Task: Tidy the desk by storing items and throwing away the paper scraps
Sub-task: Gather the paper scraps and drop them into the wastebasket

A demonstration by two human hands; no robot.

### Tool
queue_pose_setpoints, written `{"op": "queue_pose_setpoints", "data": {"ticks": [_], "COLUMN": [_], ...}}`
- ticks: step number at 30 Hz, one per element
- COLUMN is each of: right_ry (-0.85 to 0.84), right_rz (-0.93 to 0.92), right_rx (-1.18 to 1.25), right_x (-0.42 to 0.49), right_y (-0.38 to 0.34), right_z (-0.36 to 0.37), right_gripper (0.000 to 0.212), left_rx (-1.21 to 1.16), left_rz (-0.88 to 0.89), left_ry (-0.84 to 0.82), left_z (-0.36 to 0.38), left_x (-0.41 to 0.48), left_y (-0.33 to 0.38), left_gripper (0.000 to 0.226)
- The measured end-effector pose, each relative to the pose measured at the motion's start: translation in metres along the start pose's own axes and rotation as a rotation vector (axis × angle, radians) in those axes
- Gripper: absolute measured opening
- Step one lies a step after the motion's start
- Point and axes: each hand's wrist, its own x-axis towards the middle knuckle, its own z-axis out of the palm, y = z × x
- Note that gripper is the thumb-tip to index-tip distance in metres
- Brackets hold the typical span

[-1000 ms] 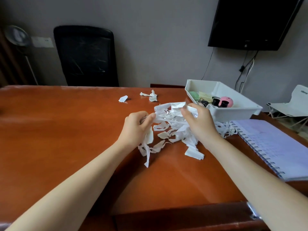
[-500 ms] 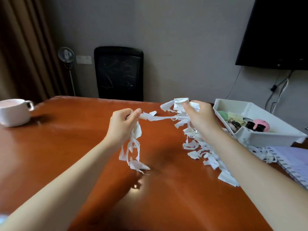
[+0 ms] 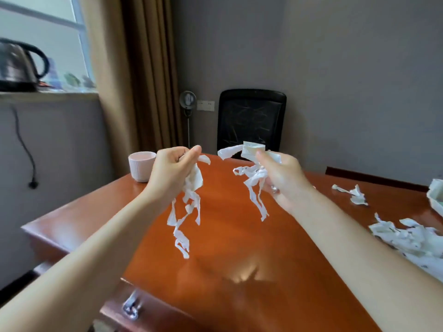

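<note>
Two bunches of torn white paper are hanging in the air above the tabletop (image 3: 239,248), one in each hand. The left hand (image 3: 171,171) is gripping the left bunch (image 3: 191,207): its fingers (image 3: 189,153) are curling tightly around the top of the strips, and the long strips are dangling down without touching the wood. The right hand (image 3: 282,174) is holding the right bunch (image 3: 254,185) in the same way, its fingers closing around a crumpled part, while a folded piece is sticking up above them. The two bunches are hanging apart, with a clear gap between the hands.

More paper scraps (image 3: 412,238) are lying in a pile on the tabletop at the right side, beside the right forearm. Some small scraps (image 3: 354,194) are lying farther back, near a white tray (image 3: 435,195) that is showing only partly at the right edge. A pale cup (image 3: 141,165) is standing upright near the far left corner of the tabletop, just behind the left hand. A black chair (image 3: 250,121) is standing behind the tabletop.
</note>
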Motion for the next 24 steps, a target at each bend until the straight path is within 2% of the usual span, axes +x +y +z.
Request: {"op": "queue_pose_setpoints", "data": {"ticks": [8, 11, 13, 15, 17, 20, 22, 24], "right_ry": [-0.288, -0.355, -0.384, -0.424, -0.47, -0.538, -0.573, -0.623], "right_rz": [0.011, 0.013, 0.016, 0.045, 0.061, 0.077, 0.086, 0.118], "right_rx": [0.085, 0.071, 0.07, 0.072, 0.088, 0.105, 0.1, 0.086], "right_x": [-0.012, -0.02, -0.029, -0.039, -0.048, -0.061, -0.07, -0.08], "right_y": [-0.011, -0.008, -0.007, -0.005, -0.002, 0.003, 0.008, 0.015], "right_z": [0.124, 0.171, 0.2, 0.227, 0.252, 0.291, 0.319, 0.347], "right_gripper": [0.013, 0.014, 0.007, 0.022, 0.008, 0.023, 0.014, 0.02], "left_rx": [0.1, 0.125, 0.15, 0.171, 0.189, 0.214, 0.234, 0.25], "left_rz": [-0.044, -0.08, -0.096, -0.107, -0.116, -0.136, -0.154, -0.179], "left_ry": [0.151, 0.212, 0.255, 0.295, 0.322, 0.352, 0.375, 0.401], "left_z": [-0.115, -0.153, -0.175, -0.196, -0.217, -0.25, -0.274, -0.297], "left_x": [0.008, 0.005, 0.003, 0.0, -0.004, -0.013, -0.021, -0.032], "left_y": [-0.028, -0.04, -0.048, -0.056, -0.063, -0.074, -0.081, -0.09], "left_gripper": [0.05, 0.046, 0.044, 0.045, 0.048, 0.051, 0.051, 0.05]}}
